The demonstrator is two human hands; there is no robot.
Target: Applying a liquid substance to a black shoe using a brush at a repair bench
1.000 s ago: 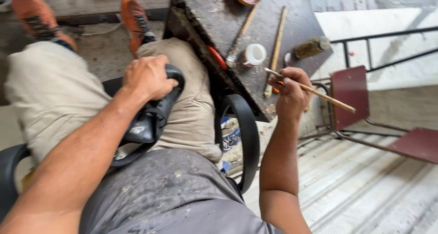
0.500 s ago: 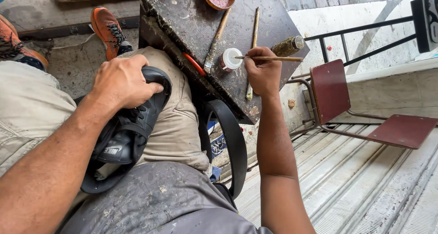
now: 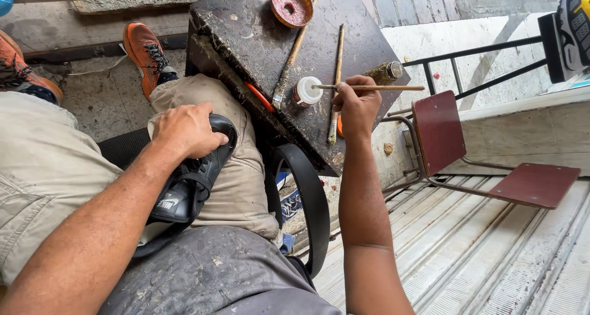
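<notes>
The person sits with a black shoe [image 3: 187, 183] lying across the right thigh, and the left hand [image 3: 184, 129] is clamped over its toe end, fingers curled down around it. The right hand [image 3: 356, 106] pinches one thin stick [image 3: 378, 87] between thumb and fingertips, holding it level so its far end sits over a small white jar [image 3: 305, 90]. That jar stands on a dark, stained board [image 3: 246, 32] propped against the knee. On the board I count two more long tools lying loose: one brush [image 3: 289, 69] angled from the red dish down towards the jar, and one plain wooden stick [image 3: 335, 75] just beside the right hand. There is one round red dish [image 3: 291, 3] near the top edge and one grubby bottle [image 3: 384, 73] lying on its side at the right edge. The person wears two orange shoes [image 3: 144, 51]. Beyond the board stands one small dark-red chair [image 3: 439, 133] on a metal frame.
</notes>
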